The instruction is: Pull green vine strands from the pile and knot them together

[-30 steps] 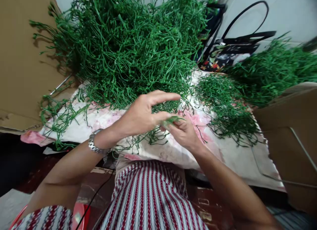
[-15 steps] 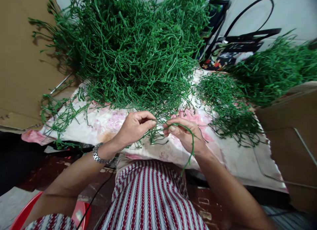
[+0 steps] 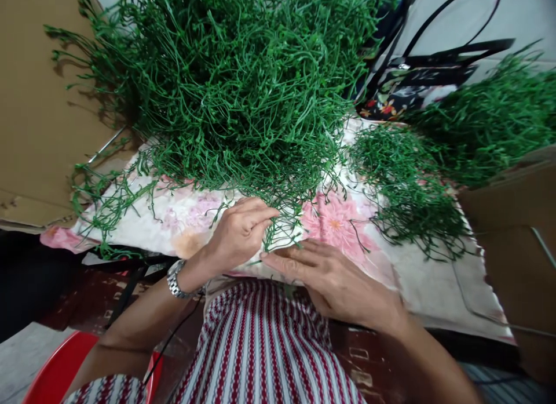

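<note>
Pinching green stems (image 3: pixel 278 233) at the near edge of a big tangled heap (image 3: pixel 234 85), left hand (image 3: pixel 238 233) with fingers curled closed, right hand (image 3: pixel 330 276) flat, fingers extended, holding nothing, resting on the floral cloth (image 3: pixel 182 218), smaller green pile (image 3: pixel 403 184) to the right.

big stem pile (image 3: pixel 243 85) on cloth (image 3: pixel 425 288), smaller pile (image 3: pixel 403 184) right, bag (image 3: pixel 412 85) behind, cardboard (image 3: pixel 39 102) left

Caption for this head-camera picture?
Left hand pinches green stems from a big pile; right hand lies flat on floral cloth.
</note>
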Demonstrator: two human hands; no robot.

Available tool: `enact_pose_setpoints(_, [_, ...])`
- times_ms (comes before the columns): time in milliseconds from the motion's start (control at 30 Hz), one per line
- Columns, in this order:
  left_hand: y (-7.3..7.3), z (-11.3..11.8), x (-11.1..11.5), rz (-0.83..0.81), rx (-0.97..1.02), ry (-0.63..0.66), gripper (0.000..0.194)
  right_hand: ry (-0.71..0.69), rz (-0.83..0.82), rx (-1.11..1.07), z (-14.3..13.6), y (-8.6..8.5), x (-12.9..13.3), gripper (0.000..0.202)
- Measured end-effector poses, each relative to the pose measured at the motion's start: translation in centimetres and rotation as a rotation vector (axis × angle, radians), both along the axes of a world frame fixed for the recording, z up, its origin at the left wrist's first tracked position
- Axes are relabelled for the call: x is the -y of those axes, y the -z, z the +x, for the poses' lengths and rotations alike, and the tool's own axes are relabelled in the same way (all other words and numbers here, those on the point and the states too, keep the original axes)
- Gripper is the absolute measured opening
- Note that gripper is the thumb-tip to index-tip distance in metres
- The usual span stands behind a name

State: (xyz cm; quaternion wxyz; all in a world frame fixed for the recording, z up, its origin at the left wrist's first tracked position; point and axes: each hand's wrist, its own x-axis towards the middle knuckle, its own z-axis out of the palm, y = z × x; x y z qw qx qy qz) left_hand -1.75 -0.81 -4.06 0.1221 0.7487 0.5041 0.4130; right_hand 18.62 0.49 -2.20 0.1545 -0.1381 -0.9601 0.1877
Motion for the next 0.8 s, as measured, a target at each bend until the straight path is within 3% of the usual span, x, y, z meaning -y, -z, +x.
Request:
enact_pose_setpoints(167, [0.4,0.2,0.3,0.122,-0.184,0.090,0.037,0.289,0.111,-0.452,0.0,-1.7,-0.5,0.043])
enact_pose_setpoints(267, [0.8,0.6,0.5,0.155,-0.263,0.131,0.028,0.346,0.084,-0.451,-1.0,-1.8,-1.1,0.032])
enact_pose_setpoints(367, [1.3,0.9,0.8,0.173,-0.240,0.120,0.022,0.340,-0.091,-0.284,-2.3,-0.5,-1.6,0.023])
enact_pose_setpoints(500, [2.0,1.0,1.2,0.230,-0.157,0.068,0.032,0.308,-0.357,-0.261,-2.9,1.5,-1.9,0.019])
enact_pose_setpoints(600, [2.2,1.0,1.2,0.265,-0.155,0.077,0.032,0.298,-0.467,-0.236,-2.6,2.3,-1.8,0.015])
enact_pose_setpoints(700, [2.0,1.0,1.4,0.286,-0.193,0.039,0.028,0.348,-0.546,-0.308,-2.3,2.7,-1.7,0.007])
enact_pose_setpoints(800, [1.8,1.0,1.6,0.327,-0.259,-0.049,0.017,0.352,-0.743,-0.463,-2.3,3.2,-1.5,0.008])
